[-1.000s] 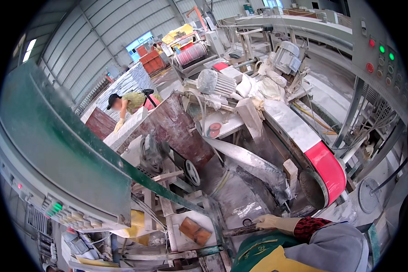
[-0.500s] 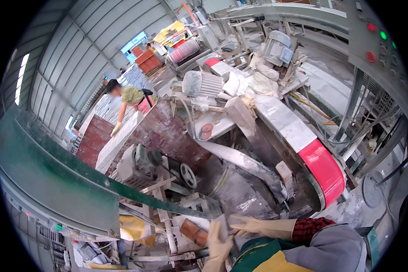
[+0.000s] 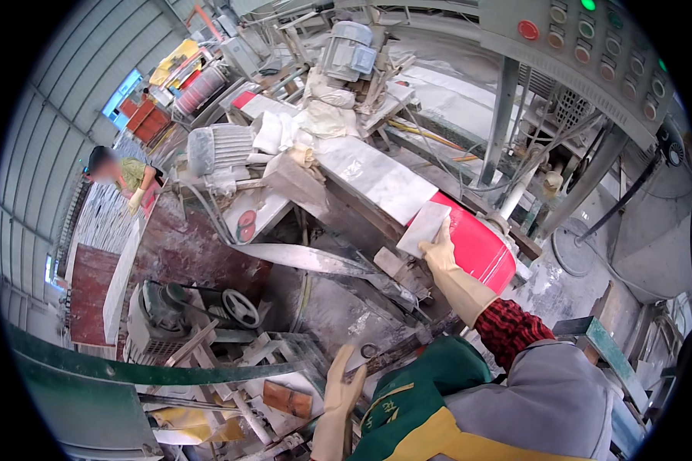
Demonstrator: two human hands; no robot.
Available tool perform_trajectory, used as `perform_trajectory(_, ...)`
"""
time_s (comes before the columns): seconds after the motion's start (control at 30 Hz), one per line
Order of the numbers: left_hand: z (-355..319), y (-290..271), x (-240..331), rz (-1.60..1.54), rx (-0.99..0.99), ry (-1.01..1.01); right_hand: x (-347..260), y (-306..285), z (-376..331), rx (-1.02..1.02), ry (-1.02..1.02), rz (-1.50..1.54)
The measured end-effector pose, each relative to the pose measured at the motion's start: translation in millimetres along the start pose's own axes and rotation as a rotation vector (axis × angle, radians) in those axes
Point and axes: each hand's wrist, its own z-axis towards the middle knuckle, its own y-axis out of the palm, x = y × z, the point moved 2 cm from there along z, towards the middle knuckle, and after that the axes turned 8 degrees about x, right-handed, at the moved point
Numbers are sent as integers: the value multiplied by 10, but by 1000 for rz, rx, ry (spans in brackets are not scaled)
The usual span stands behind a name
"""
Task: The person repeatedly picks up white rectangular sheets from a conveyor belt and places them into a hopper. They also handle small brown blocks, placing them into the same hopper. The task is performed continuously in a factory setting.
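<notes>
My right hand (image 3: 440, 253), in a cream rubber glove, reaches forward with its fingers closed on the edge of a small white rectangular tile (image 3: 423, 230). That tile overlaps the side of a long machine bed (image 3: 380, 178), white on top with a rounded red end (image 3: 478, 250). How far the tile rests on the bed I cannot tell. Low in the middle, my left hand (image 3: 338, 396), gloved alike, holds nothing; its thumb stands apart from the fingers. An orange-brown block (image 3: 287, 399) lies just left of it.
A control panel (image 3: 584, 58) with buttons hangs at upper right. Grey motors (image 3: 221, 150) flank the bed. At left are a handwheel (image 3: 241, 307), a green machine beam (image 3: 154, 374) and a co-worker (image 3: 134, 180) leaning on a slab. A green metal frame (image 3: 603, 369) stands right of me.
My right hand has gone from low in front of me up to the red end and now grips the tile. My left hand has shifted slightly left. The whole view has swung right.
</notes>
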Motion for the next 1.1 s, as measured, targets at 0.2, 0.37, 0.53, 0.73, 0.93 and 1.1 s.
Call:
perform_trajectory(0.2,-508,-181,-488,-259,126,-415,308,-30,536,166,-16,-268)
perform_trajectory(0.37,-803,-263,-622,-362,223,-562,301,22,537,201,-23,-395)
perform_trajectory(0.53,-918,-217,-746,-434,198,-587,70,81,454,179,34,-538)
perform_trajectory(0.73,-1028,-269,-780,-452,185,-562,-255,-212,523,-270,232,-251)
perform_trajectory(0.93,-1310,-524,-891,-395,295,-582,493,-533,925,-253,449,897)
perform_trajectory(1.1,-1882,-922,-1253,-386,541,-626,179,44,439,-52,56,292)
